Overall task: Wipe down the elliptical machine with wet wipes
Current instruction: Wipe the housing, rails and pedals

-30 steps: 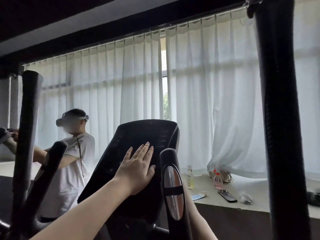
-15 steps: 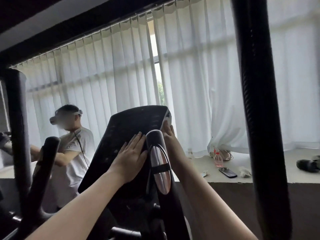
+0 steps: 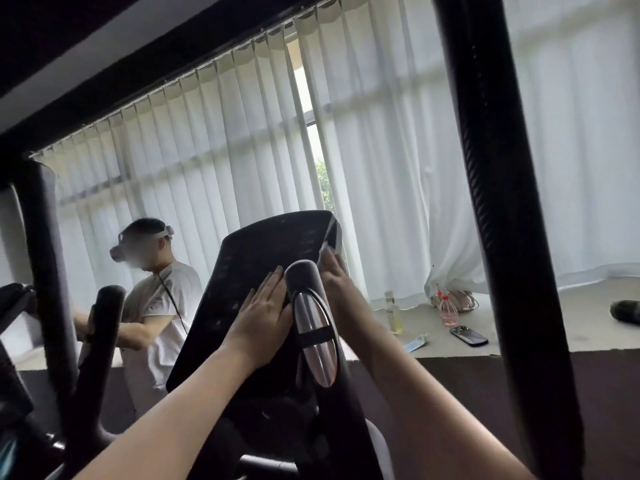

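The elliptical's black console tilts up in the middle of the view. My left hand lies flat on its face with straight fingers, just left of the short black handgrip with a silver sensor plate. Behind that grip, my right hand reaches up along the console's right edge. Its straight fingers press a pale wet wipe against the edge, and the grip hides most of the wipe and part of the hand.
A thick black moving arm crosses the right side; another pole stands at left. A person in a headset works at the neighbouring machine. The window ledge holds a phone, two bottles and a tube.
My right hand rose from below, behind the handgrip, to the console's upper right edge with the wipe. My left hand stayed flat on the console. The view tilted and shifted.
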